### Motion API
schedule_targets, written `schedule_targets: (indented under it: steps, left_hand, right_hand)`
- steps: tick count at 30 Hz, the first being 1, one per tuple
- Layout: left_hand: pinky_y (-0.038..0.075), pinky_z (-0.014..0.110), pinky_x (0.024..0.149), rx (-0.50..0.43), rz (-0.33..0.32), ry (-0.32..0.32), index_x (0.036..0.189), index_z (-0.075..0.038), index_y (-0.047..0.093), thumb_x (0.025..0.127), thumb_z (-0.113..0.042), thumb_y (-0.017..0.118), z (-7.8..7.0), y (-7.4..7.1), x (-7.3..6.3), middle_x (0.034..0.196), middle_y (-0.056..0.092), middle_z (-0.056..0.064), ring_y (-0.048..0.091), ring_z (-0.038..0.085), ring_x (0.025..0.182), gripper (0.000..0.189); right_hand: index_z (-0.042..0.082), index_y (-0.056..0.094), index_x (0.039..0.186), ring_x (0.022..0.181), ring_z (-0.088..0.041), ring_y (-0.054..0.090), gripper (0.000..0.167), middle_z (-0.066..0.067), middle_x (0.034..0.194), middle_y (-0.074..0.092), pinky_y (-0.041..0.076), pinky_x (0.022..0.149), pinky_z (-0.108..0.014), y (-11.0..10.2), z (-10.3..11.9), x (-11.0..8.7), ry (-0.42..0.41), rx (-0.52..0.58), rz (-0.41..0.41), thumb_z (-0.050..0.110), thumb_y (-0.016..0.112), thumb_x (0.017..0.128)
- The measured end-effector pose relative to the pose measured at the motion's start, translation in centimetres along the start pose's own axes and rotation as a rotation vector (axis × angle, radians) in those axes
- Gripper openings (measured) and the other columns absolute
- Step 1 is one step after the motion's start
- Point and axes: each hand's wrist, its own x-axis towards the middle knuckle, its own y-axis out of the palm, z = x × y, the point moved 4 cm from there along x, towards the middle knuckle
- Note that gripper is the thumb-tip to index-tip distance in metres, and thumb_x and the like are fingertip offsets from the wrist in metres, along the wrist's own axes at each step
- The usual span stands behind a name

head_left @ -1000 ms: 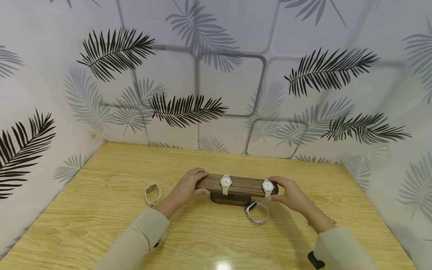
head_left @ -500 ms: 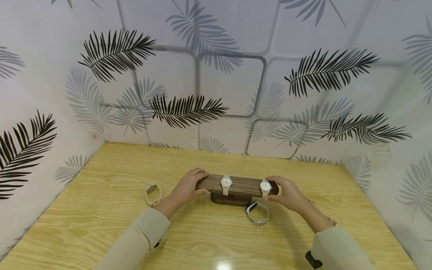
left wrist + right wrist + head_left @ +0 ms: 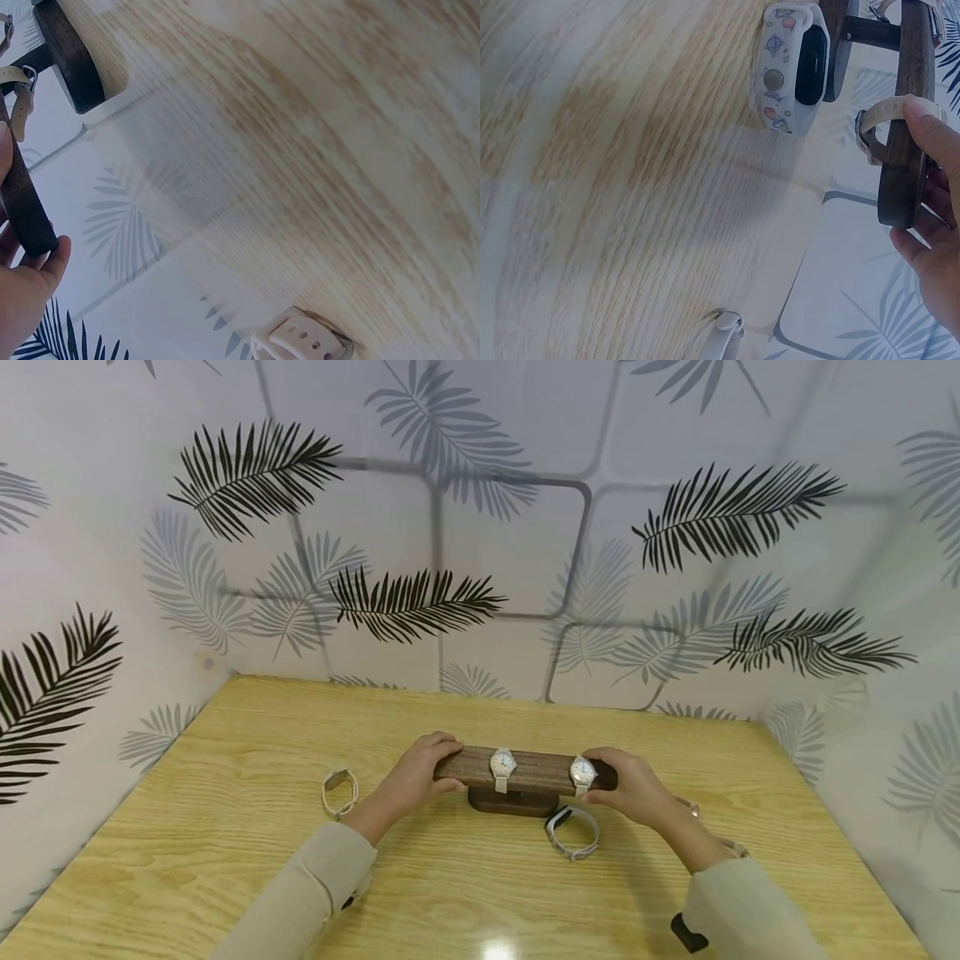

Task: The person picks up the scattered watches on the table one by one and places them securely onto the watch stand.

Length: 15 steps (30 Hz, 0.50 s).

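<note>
A dark wooden watch stand (image 3: pixel 545 770) stands mid-table, its long bar raised over an oval base (image 3: pixel 513 802). My left hand (image 3: pixel 408 782) grips the bar's left end. Two pale-strapped watches are looped round the bar: one watch (image 3: pixel 502 765) sits left of the middle, the other watch (image 3: pixel 582 772) near the right end. My right hand (image 3: pixel 628 785) holds that right-hand watch, thumb pressed on its strap (image 3: pixel 889 111) in the right wrist view, fingers behind the bar. In the left wrist view the left fingertips (image 3: pixel 58 259) reach the bar's end.
A white fitness band (image 3: pixel 572 835) lies just in front of the base. Another watch (image 3: pixel 340 795) rests on the wooden table (image 3: pixel 450 893) at left. Behind my right forearm a further strap (image 3: pixel 735 847) shows partly. A leaf-patterned wall covering (image 3: pixel 510 552) rises behind the table.
My right hand has moved left along the bar, and the right-hand watch has slid left with it, away from the bar's end. The left hand keeps its place.
</note>
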Motion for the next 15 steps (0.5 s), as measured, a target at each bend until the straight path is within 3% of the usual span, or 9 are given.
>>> schedule_targets:
  steps: [10,15]
  left_hand:
    - [0.043,0.045,0.101,-0.012,0.021,-0.007,0.125,0.001,0.055,0.076,-0.02,0.075,0.3,0.3,0.1,0.125,0.054,0.014,0.048,0.033,0.12,0.056]
    - [0.044,0.045,0.098,-0.021,-0.013,0.055,0.124,0.003,0.055,0.078,-0.023,0.073,0.9,0.6,0.2,0.123,0.054,0.015,0.048,0.034,0.118,0.055]
  right_hand:
    - [-0.005,0.059,0.117,0.106,-0.038,0.058,0.053,-0.022,0.116,0.061,0.05,0.087,-0.049,0.4,0.3,0.2,-0.007,-0.003,-0.006,0.012,0.079,0.071]
    - [-0.005,0.058,0.118,0.105,-0.037,0.058,0.053,-0.022,0.116,0.061,0.051,0.086,-0.048,0.6,0.7,0.5,0.004,0.02,0.008,0.013,0.079,0.072]
